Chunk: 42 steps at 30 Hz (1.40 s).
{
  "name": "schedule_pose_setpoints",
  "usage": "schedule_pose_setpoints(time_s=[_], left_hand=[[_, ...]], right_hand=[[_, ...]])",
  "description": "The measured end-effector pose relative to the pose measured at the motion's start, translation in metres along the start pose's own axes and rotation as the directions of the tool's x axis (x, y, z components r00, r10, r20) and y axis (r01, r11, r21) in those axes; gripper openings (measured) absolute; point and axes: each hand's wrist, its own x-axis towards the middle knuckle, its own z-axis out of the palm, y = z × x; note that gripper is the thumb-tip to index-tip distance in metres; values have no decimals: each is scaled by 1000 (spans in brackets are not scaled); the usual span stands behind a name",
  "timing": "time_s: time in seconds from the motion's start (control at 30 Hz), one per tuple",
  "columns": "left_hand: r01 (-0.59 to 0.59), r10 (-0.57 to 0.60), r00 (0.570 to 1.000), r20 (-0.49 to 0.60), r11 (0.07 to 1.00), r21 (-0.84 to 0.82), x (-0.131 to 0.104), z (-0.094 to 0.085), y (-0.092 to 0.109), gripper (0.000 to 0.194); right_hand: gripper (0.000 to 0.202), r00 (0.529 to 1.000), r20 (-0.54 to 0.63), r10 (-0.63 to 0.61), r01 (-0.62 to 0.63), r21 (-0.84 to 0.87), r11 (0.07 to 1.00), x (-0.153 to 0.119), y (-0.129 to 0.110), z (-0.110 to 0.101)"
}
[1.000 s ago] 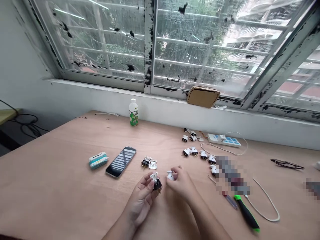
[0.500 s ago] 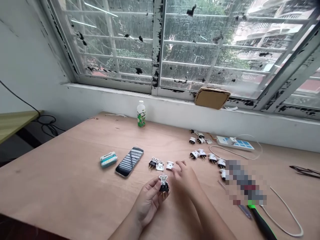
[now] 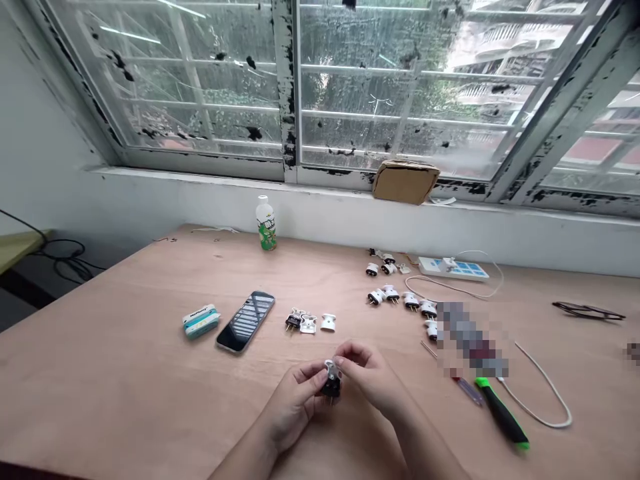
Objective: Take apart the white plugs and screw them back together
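My left hand (image 3: 297,397) grips a half-open electrical plug (image 3: 331,385), with a white shell half at its top, a black body and metal prongs pointing down. The thumb and finger of my right hand (image 3: 367,370) are pinched together at the plug's upper right edge. Anything small between those fingertips is hidden. Beyond my hands, a white plug shell half (image 3: 328,323) lies on the table. To its left is another white shell piece (image 3: 309,325), beside an opened plug with a black body (image 3: 294,321).
A phone (image 3: 245,321) and a small blue-and-white pack (image 3: 201,322) lie left; a bottle (image 3: 266,223) stands at the back. Several white plugs (image 3: 411,301), a power strip (image 3: 454,268), a green-and-black handle (image 3: 503,413), a screwdriver (image 3: 467,390) and glasses (image 3: 589,311) are on the right.
My right hand has moved from beside the loose white shell half back to the plug in my left hand, its fingers now pinched. The camera view has shifted, so the table things appear further left.
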Motion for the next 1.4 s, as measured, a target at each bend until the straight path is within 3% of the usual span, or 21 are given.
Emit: schedule_pose_setpoints(time_s=[0.17, 0.3, 0.43, 0.57, 0.63, 0.77, 0.97, 1.4], left_hand=[[-24, 31, 995, -94, 997, 75, 2, 0, -2, 23], [-101, 170, 974, -149, 917, 385, 0, 1, -2, 30], [-144, 343, 925, -163, 715, 684, -3, -4, 7, 28], [-121, 522, 848, -92, 360, 925, -5, -14, 26, 25], [-61, 544, 835, -82, 240, 969, -3, -19, 35, 28], [57, 538, 837, -100, 96, 994, 2, -26, 48, 37], [101, 580, 809, -93, 18, 995, 2, -35, 59, 35], [136, 564, 823, -65, -85, 987, 0, -41, 49, 33]], right_hand=[[25, 1000, -8, 13, -12, 62, 998, 0, 9, 7], [26, 1000, 1, 2, -2, 41, 999, -3, 10, 11], [27, 1000, -8, -10, 10, -28, 1000, 0, 8, 11], [20, 997, -62, 35, -44, -152, 987, 14, 14, 11], [16, 996, -68, 65, -78, -209, 975, 24, 17, 13], [15, 994, -75, 81, -100, -304, 947, 40, 16, 22], [12, 995, -73, 64, -87, -384, 919, 55, 10, 35], [30, 978, 36, 204, -153, -539, 828, 76, 12, 52]])
